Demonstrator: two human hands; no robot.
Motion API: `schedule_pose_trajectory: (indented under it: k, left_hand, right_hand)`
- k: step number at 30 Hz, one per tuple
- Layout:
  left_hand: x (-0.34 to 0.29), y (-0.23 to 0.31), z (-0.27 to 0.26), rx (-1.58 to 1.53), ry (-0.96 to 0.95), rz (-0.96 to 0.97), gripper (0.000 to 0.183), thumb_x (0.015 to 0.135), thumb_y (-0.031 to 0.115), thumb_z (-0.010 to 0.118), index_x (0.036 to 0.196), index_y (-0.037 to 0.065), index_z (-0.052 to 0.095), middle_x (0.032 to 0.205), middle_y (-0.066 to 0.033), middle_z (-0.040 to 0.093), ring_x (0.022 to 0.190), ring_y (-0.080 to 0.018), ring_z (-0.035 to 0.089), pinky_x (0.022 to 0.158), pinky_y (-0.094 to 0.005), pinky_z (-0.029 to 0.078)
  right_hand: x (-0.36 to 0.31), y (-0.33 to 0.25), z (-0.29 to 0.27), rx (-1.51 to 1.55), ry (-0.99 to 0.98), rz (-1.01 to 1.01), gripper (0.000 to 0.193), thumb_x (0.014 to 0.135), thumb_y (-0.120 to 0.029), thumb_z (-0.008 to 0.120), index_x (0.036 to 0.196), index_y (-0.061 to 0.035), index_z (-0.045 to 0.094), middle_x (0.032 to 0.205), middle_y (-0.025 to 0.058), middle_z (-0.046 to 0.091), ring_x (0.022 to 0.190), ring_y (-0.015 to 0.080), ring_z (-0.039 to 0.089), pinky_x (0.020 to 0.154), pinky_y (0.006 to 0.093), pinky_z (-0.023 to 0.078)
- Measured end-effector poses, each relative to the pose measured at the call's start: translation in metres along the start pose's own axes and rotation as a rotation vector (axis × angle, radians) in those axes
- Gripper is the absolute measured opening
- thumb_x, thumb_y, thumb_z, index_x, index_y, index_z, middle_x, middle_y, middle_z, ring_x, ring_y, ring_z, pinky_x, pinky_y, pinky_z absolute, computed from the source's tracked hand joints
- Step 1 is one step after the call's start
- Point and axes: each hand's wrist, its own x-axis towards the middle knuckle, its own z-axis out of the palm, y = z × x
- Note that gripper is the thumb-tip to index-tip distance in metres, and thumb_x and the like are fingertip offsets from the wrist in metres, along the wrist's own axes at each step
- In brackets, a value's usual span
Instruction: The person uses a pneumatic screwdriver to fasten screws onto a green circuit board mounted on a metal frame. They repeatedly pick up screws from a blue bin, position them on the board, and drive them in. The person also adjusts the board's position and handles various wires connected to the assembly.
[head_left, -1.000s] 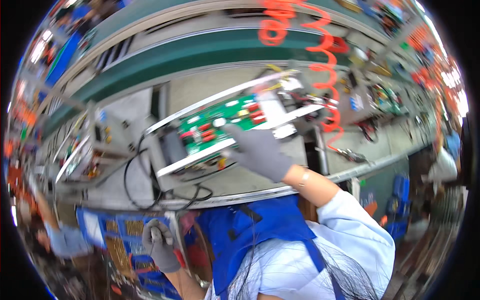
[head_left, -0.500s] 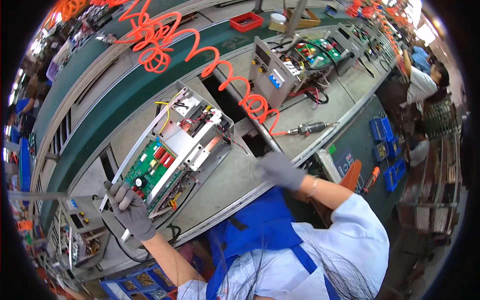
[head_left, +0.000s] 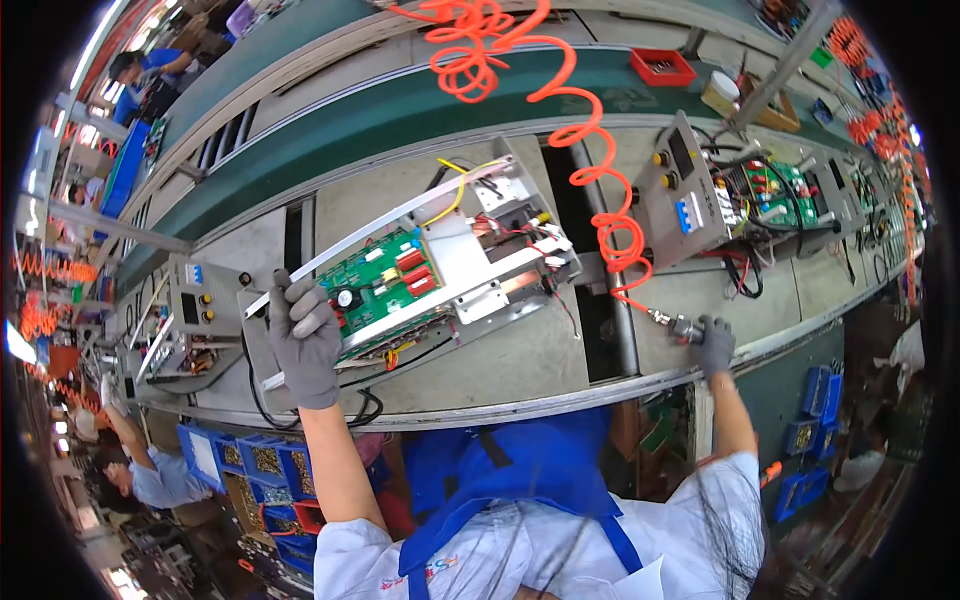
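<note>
My left hand (head_left: 308, 345), in a grey glove, is at the left end of an open metal chassis (head_left: 485, 300), beside the end of its long pale rail. Its fingers are curled in; whatever lies between them is hidden. Inside the chassis sit a green circuit board (head_left: 375, 275) with red parts, a yellow wire (head_left: 461, 185) and dark cables. Off to the right, my gloved right hand (head_left: 714, 347) is closed around an air screwdriver (head_left: 684, 329) lying low over the bench. The hand covers its far end. An orange coiled hose (head_left: 620, 240) runs to the tool.
Another open unit (head_left: 690, 195) with yellow knobs stands right, a similar one (head_left: 195, 310) left. A dark gap with a metal bar (head_left: 620, 335) splits the bench. Behind are a green belt (head_left: 400, 125) and red tray (head_left: 662, 68). Blue screw bins (head_left: 265, 460) sit below left.
My right hand has reached right and taken hold of the air screwdriver, which lay loose on the bench. My left hand stays at the chassis's left end. The view has turned.
</note>
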Motion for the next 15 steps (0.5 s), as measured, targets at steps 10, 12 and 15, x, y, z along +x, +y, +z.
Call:
schedule_pose_trajectory:
  k: [10,12,15]
  left_hand:
    - [0.004,0.008,-0.021,0.060,-0.138,-0.122,0.028,0.098,0.008,0.052,0.125,0.001,0.057,0.102,-0.0073,0.059,0.076,-0.0099,0.048,0.056,-0.0182,0.041]
    - [0.003,0.008,-0.029,0.086,-0.170,-0.108,0.030,0.098,0.005,0.052,0.127,0.002,0.057,0.110,-0.0117,0.064,0.081,-0.0116,0.055,0.058,-0.0186,0.044]
    - [-0.004,0.013,-0.030,0.067,-0.096,-0.113,0.027,0.098,0.006,0.051,0.125,0.002,0.057,0.112,-0.0133,0.064,0.077,-0.0114,0.053,0.054,-0.0171,0.045]
  right_hand:
    - [-0.094,-0.234,-0.213,1.921,0.251,-0.333,0.056,0.071,-0.008,0.065,0.124,-0.0045,0.050,0.080,0.0032,0.045,0.072,0.0144,0.048,0.072,0.0320,0.052]
    - [-0.089,-0.286,-0.264,2.024,0.287,-0.677,0.058,0.074,-0.016,0.068,0.128,-0.0075,0.048,0.077,0.0021,0.039,0.068,0.0147,0.044,0.066,0.0320,0.051]
    - [-0.088,-0.371,-0.316,2.136,0.243,-1.047,0.058,0.078,-0.019,0.070,0.131,-0.0150,0.048,0.080,0.0024,0.040,0.066,0.0145,0.043,0.057,0.0321,0.045]
